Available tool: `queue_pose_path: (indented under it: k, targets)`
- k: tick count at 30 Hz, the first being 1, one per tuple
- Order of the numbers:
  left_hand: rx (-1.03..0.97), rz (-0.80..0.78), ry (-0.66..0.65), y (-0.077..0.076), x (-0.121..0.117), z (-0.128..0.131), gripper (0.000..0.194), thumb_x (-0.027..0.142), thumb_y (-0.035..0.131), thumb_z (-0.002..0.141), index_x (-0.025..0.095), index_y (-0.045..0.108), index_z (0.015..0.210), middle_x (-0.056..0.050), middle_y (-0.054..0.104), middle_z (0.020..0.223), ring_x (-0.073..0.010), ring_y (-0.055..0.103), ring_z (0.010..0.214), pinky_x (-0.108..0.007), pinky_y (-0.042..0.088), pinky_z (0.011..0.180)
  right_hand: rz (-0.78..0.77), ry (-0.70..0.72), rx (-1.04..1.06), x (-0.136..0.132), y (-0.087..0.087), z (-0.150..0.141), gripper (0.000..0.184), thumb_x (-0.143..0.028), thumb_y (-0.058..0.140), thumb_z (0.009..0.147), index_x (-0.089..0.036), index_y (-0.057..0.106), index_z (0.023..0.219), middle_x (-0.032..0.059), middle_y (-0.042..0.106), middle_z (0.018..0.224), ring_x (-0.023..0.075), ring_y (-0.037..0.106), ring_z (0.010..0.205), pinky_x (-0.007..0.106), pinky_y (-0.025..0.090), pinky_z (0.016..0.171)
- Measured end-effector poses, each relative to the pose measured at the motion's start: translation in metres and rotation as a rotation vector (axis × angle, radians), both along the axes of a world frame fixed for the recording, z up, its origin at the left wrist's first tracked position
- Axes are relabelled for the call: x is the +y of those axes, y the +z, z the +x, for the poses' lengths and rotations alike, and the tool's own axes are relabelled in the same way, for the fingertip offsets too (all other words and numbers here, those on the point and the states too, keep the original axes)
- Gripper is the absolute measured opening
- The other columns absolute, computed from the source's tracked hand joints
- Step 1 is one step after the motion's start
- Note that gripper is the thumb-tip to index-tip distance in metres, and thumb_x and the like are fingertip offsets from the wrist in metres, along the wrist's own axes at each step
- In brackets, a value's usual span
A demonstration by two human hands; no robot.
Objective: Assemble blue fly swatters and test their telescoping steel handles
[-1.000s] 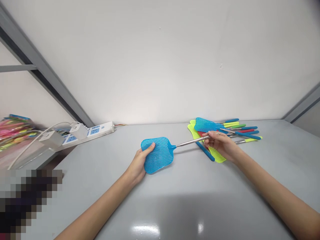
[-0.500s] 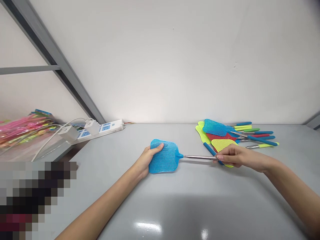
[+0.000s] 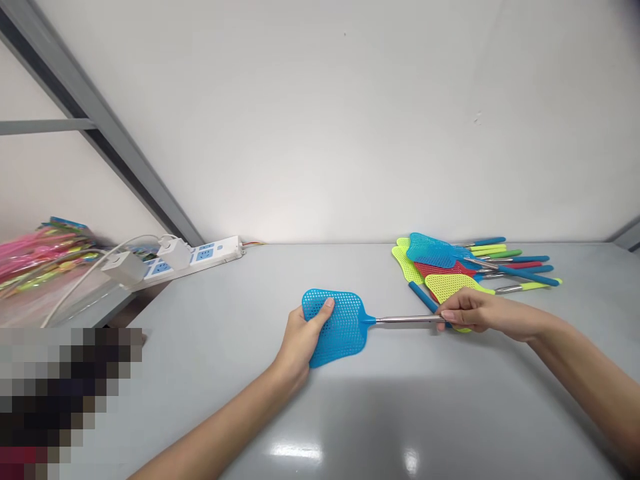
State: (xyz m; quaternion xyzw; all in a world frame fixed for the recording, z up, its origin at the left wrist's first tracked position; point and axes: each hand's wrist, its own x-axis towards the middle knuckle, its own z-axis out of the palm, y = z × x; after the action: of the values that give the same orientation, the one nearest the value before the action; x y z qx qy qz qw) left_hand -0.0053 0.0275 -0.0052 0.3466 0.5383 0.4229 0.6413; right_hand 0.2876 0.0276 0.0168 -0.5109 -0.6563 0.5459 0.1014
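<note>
A blue fly swatter (image 3: 343, 323) with a thin metal rod (image 3: 407, 320) lies across the middle of the grey table (image 3: 400, 400). My left hand (image 3: 300, 340) grips the left edge of its mesh head, thumb on top. My right hand (image 3: 467, 312) pinches the far end of the rod, fingers closed round it. Just behind my right hand lies a pile of fly swatters (image 3: 465, 267) in blue, yellow-green and red, handles pointing right.
A white power strip (image 3: 200, 253) with plugged-in adapters and cables sits at the table's back left. Pink packaged goods (image 3: 35, 250) lie on a surface at far left. A white wall stands behind the table, with a grey metal frame (image 3: 100, 133) at left.
The swatter has turned from slanting to level and come nearer me. My right hand has slid outward along the rod, away from the pile. My left hand keeps hold of the head.
</note>
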Motion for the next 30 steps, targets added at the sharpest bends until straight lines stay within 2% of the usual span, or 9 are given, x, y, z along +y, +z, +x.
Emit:
queue_pose_path:
  k: [11, 15, 19, 23, 30]
  targets:
    - [0.049, -0.010, -0.016, 0.001, -0.005, 0.002, 0.036, 0.043, 0.068, 0.063, 0.011, 0.062, 0.080, -0.011, 0.067, 0.086, -0.0251, 0.063, 0.079, -0.035, 0.051, 0.071, -0.096, 0.009, 0.118, 0.006, -0.010, 0.005, 0.037, -0.047, 0.053, 0.076, -0.012, 0.066, 0.073, -0.0080, 0.021, 0.047, 0.0070, 0.016, 0.043, 0.025, 0.010, 0.045]
    - [0.084, 0.001, -0.012, -0.001, -0.005, 0.002, 0.036, 0.043, 0.068, 0.063, 0.011, 0.062, 0.079, -0.010, 0.067, 0.083, -0.0249, 0.063, 0.077, -0.035, 0.051, 0.071, -0.118, -0.014, 0.143, 0.006, -0.011, 0.002, 0.037, -0.045, 0.053, 0.076, -0.011, 0.065, 0.071, -0.0076, 0.024, 0.046, 0.0068, 0.015, 0.043, 0.025, 0.010, 0.045]
    - [0.099, 0.008, -0.018, -0.002, -0.006, 0.002, 0.037, 0.044, 0.067, 0.064, 0.011, 0.062, 0.079, -0.011, 0.067, 0.082, -0.0255, 0.063, 0.077, -0.036, 0.051, 0.071, -0.127, -0.039, 0.156, 0.006, -0.009, -0.001, 0.037, -0.046, 0.055, 0.075, -0.011, 0.065, 0.071, -0.0085, 0.020, 0.044, 0.0070, 0.014, 0.043, 0.026, 0.008, 0.045]
    - [0.066, 0.007, -0.028, -0.001, -0.005, 0.001, 0.038, 0.044, 0.068, 0.063, 0.011, 0.063, 0.082, -0.012, 0.067, 0.088, -0.0272, 0.062, 0.084, -0.036, 0.051, 0.072, -0.136, -0.049, 0.140, 0.004, -0.005, -0.002, 0.038, -0.048, 0.056, 0.073, -0.012, 0.066, 0.071, -0.0083, 0.019, 0.046, 0.0071, 0.013, 0.043, 0.026, 0.008, 0.045]
    - [-0.088, -0.083, -0.109, 0.009, -0.001, -0.002, 0.035, 0.040, 0.066, 0.067, 0.013, 0.063, 0.088, -0.013, 0.066, 0.095, -0.0277, 0.062, 0.086, -0.037, 0.051, 0.073, -0.072, -0.083, 0.124, 0.001, -0.002, 0.003, 0.038, -0.048, 0.055, 0.075, -0.012, 0.066, 0.073, -0.0059, 0.027, 0.049, 0.0075, 0.017, 0.044, 0.026, 0.009, 0.045]
